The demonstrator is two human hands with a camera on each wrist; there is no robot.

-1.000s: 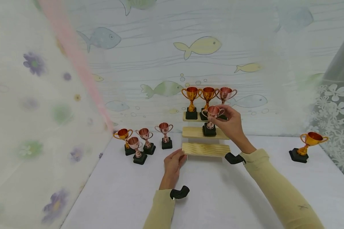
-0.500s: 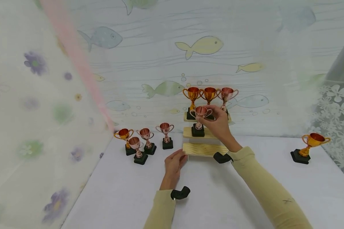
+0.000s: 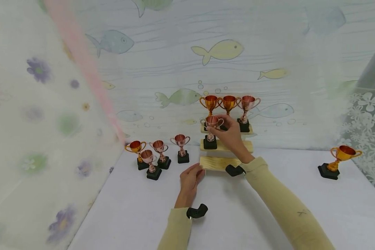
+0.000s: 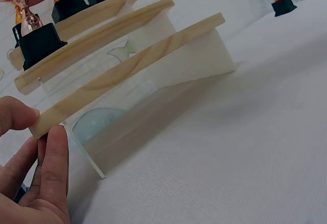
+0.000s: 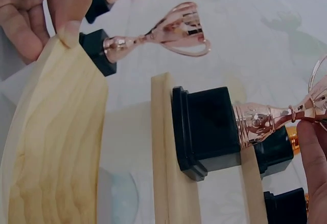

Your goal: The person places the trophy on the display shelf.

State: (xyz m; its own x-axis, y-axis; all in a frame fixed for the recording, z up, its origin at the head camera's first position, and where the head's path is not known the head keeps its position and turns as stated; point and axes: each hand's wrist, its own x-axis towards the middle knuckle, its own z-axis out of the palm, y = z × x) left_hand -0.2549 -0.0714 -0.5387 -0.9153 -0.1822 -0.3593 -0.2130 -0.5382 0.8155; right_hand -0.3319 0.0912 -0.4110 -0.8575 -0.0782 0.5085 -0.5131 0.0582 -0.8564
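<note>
Right hand [image 3: 230, 134] pinches a copper trophy [image 3: 210, 139] by the middle step [image 3: 223, 146] of the stand [image 4: 196, 58], left hand [image 3: 189, 178] its front board [image 3: 215, 163]; looks light, slick, so grab the stem [image 5: 278, 114]

A rose-pink trophy [image 3: 210, 138] gleams above its black base at the middle plank's [image 3: 223, 146] left end. On the top plank [image 4: 94, 19] I see a gold trophy [image 3: 210, 101] leftmost, a second gold trophy [image 3: 229, 102], then a coppery-pink trophy [image 3: 246, 103] at the right end. The lowest plank [image 3: 217, 163] is honey-pale, wavy-grained wood. Toward the white table's [image 3: 128, 211] right edge glows another gold trophy [image 3: 332, 165]. Blue, yellow and green fish pattern the pale backdrop [image 3: 168, 66]; the sleeves [image 3: 281, 199] are butter yellow.
</note>
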